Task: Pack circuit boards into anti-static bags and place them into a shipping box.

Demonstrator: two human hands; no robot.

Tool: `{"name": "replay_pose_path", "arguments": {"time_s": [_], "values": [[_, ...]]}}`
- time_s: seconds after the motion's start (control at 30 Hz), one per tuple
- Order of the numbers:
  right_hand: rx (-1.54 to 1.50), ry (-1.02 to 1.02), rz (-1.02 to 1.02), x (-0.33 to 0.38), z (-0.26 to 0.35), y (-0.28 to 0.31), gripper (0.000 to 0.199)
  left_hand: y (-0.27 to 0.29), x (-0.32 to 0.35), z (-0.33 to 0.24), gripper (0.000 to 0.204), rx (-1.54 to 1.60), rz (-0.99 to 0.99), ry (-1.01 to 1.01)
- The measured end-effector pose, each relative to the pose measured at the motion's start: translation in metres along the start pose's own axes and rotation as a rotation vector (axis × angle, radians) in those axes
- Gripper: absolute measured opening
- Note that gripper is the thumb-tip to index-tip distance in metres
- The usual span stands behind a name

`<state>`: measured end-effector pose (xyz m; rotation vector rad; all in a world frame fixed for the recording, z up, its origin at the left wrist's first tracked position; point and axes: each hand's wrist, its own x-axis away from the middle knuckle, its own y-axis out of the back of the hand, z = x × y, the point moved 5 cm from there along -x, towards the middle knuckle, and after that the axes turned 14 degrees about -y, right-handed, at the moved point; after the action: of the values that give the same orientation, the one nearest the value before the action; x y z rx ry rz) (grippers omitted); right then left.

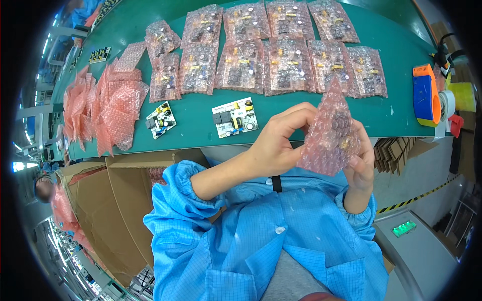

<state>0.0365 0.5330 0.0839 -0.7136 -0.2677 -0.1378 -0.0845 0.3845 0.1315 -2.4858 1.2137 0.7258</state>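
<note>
A pink bubble-wrap bag [329, 138] with a circuit board showing faintly inside is held up in front of my chest, its top narrowing to a point. My left hand [288, 135] pinches its left edge between thumb and fingers. On the other side my right hand [362, 160] grips the lower right edge, the thumb in front and the fingers partly behind the bag. To the left on the green table [193, 120] lie two bare circuit boards: a larger one [235, 118] and a smaller-looking, tilted one [161, 119].
Rows of bagged boards [288, 65] cover the table's far side. Loose pink bubble bags [118, 108] are heaped at the left. A blue-and-orange tape dispenser [427, 95] stands at the right edge. Below the table are an open cardboard box [108, 210] and stacked cardboard dividers [394, 154].
</note>
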Motion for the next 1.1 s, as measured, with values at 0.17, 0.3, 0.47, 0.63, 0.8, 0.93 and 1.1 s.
{"name": "replay_pose_path", "arguments": {"time_s": [0.17,0.3,0.47,0.63,0.8,0.93,1.1], "values": [[-0.038,0.036,-0.011,-0.003,0.008,-0.005,0.086,0.003,0.000,-0.001,0.026,-0.037,-0.012,-0.002],[-0.025,0.066,0.002,-0.002,0.005,-0.003,0.088,0.005,0.001,0.006,0.028,-0.011,-0.044,0.049],[0.002,0.086,0.001,-0.003,0.005,-0.003,0.089,0.004,0.001,0.006,0.031,-0.001,-0.024,0.049],[0.058,0.070,0.025,-0.004,0.004,-0.006,0.087,0.005,0.000,0.004,0.033,0.004,-0.049,0.042],[0.035,0.071,0.048,-0.004,0.008,-0.015,0.086,0.007,0.000,0.004,0.031,0.022,-0.047,0.101],[0.074,0.095,0.030,-0.006,0.009,-0.022,0.088,0.007,-0.004,-0.003,0.031,-0.056,0.001,0.006],[0.062,0.085,0.017,-0.008,0.007,-0.022,0.089,0.008,0.001,0.002,0.033,-0.010,-0.038,0.070]]}}
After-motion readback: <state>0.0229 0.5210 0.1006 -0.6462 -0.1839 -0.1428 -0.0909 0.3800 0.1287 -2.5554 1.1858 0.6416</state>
